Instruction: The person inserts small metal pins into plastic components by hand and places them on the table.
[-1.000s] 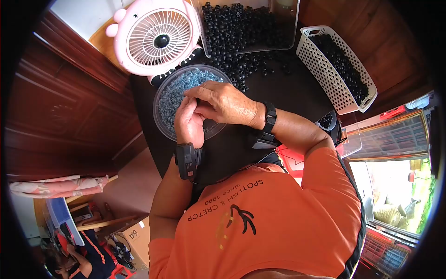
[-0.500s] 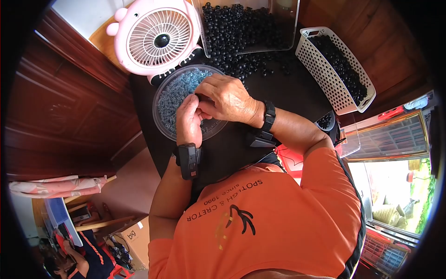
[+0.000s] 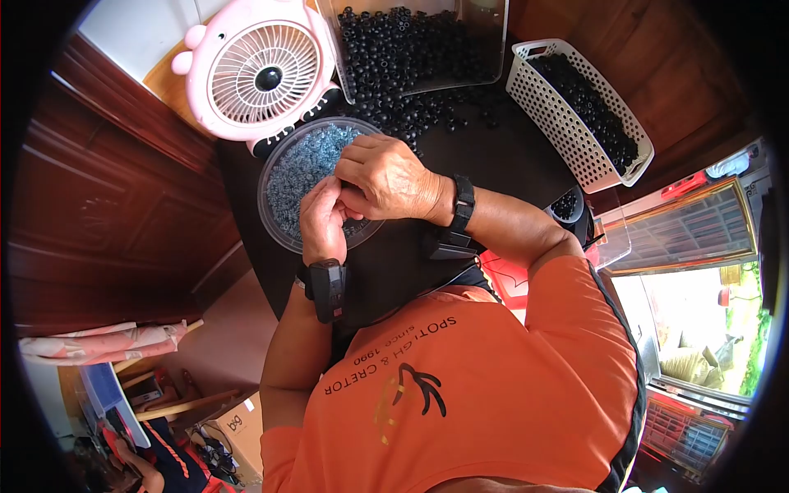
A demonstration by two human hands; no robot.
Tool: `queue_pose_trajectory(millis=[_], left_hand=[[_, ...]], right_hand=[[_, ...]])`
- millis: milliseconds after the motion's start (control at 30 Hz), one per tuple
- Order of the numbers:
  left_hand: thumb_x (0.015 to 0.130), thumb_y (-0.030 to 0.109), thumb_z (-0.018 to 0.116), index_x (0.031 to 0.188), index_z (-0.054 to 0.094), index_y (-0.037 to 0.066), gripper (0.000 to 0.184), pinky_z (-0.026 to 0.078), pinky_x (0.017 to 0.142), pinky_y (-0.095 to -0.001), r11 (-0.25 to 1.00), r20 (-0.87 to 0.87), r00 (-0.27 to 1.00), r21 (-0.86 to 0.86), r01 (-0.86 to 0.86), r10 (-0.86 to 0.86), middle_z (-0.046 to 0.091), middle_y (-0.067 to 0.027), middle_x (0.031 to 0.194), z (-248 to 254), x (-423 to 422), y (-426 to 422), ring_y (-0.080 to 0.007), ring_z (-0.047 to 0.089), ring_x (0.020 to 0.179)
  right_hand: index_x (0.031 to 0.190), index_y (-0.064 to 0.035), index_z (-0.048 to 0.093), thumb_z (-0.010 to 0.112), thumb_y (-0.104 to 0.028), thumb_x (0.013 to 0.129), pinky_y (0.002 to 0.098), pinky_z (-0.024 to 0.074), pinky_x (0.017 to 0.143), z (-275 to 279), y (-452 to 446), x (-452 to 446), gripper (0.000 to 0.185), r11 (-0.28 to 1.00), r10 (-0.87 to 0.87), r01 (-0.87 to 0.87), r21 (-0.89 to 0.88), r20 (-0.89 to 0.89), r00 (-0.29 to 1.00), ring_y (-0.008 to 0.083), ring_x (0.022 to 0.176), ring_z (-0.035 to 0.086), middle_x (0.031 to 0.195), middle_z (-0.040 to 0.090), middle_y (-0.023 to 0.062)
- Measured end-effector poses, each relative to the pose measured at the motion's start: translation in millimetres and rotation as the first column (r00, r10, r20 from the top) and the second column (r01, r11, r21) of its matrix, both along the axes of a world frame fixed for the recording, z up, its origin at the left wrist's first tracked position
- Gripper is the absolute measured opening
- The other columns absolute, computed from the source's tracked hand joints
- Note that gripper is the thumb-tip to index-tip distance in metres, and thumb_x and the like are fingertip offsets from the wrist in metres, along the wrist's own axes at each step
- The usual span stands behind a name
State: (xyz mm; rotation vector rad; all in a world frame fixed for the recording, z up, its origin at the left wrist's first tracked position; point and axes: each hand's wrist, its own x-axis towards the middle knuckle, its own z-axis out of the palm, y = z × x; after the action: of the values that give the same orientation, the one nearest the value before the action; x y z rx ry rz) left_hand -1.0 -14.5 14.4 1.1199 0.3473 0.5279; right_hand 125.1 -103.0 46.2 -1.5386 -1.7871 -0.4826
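My left hand [image 3: 323,223] and my right hand [image 3: 386,177] meet over the right part of a round clear tub [image 3: 265,215]. Both have their fingers bent and pressed together at the tips. Whatever sits between those fingertips is hidden from view. Small bluish see-through pieces [image 3: 300,172] fill the tub beneath. Just beyond my right hand, loose black ring-shaped pieces [image 3: 411,107] lie spread on the dark tabletop [image 3: 493,156].
A pink fan [image 3: 201,90] stands behind the tub. Beside it, a clear bin [image 3: 500,49] holds many black pieces, as does a white perforated basket [image 3: 567,135]. A small cup [image 3: 575,215] sits near my right forearm. Another person [image 3: 148,468] shows at lower left.
The whole view has shifted slightly, with the table items sitting further left. My hands remain together over the tub; a dark bit seen between the fingers earlier is now covered.
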Motion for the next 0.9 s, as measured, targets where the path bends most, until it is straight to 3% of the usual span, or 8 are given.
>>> queue_pose_trajectory(millis=[267, 433, 633, 900], left_hand=[[0.097, 0.025, 0.042, 0.084, 0.058, 0.004, 0.029, 0.042, 0.062, -0.0244, 0.999, 0.058, 0.998, 0.035, -0.016, 0.014, 0.058, -0.0049, 0.078, 7.0, 2.5, -4.7, -0.0107, 0.052, 0.066], [0.097, 0.024, 0.041, 0.096, 0.054, 0.002, 0.025, 0.043, 0.068, -0.0267, 0.993, 0.156, 0.983, 0.071, 0.089, -0.100, 0.060, -0.0065, 0.079, 4.3, -1.0, 4.9, -0.0130, 0.054, 0.070], [0.096, 0.023, 0.041, 0.099, 0.053, 0.001, 0.025, 0.044, 0.069, -0.0274, 0.992, 0.135, 0.988, 0.109, 0.066, -0.080, 0.062, -0.0086, 0.081, 7.4, -2.1, 4.4, -0.0147, 0.057, 0.072], [0.096, 0.023, 0.043, 0.099, 0.053, 0.002, 0.023, 0.045, 0.068, -0.0277, 1.000, 0.153, 0.988, 0.000, -0.003, 0.003, 0.059, -0.0062, 0.083, 4.6, -3.1, 7.7, -0.0148, 0.058, 0.072]], right_hand=[[0.073, -0.0055, 0.057, 0.069, -0.020, 0.066, 0.0364, 0.0492, 0.064, -0.1, -1.4, 2.0, 0.020, 0.998, 0.025, -0.024, 0.056, -0.029, 0.999, 0.0276, 0.068, 0.058, 0.071, 0.057, 0.0078], [0.085, -0.0059, 0.063, 0.073, -0.013, 0.067, 0.0370, 0.0519, 0.068, -1.4, 1.0, 4.0, 0.022, 0.987, 0.079, -0.044, 0.156, -0.225, 0.971, 0.0294, 0.076, 0.062, 0.080, 0.063, 0.0096], [0.090, -0.0062, 0.064, 0.076, -0.010, 0.066, 0.0369, 0.0521, 0.070, 1.2, 1.1, 5.9, 0.027, 0.993, 0.085, -0.064, 0.095, -0.246, 0.966, 0.0294, 0.079, 0.063, 0.085, 0.064, 0.0096], [0.093, -0.0072, 0.065, 0.077, -0.018, 0.067, 0.0383, 0.0518, 0.072, -1.0, 2.7, 10.4, 0.031, 0.992, 0.122, -0.114, 0.047, -0.274, 0.954, 0.0289, 0.084, 0.061, 0.085, 0.064, 0.0083]])
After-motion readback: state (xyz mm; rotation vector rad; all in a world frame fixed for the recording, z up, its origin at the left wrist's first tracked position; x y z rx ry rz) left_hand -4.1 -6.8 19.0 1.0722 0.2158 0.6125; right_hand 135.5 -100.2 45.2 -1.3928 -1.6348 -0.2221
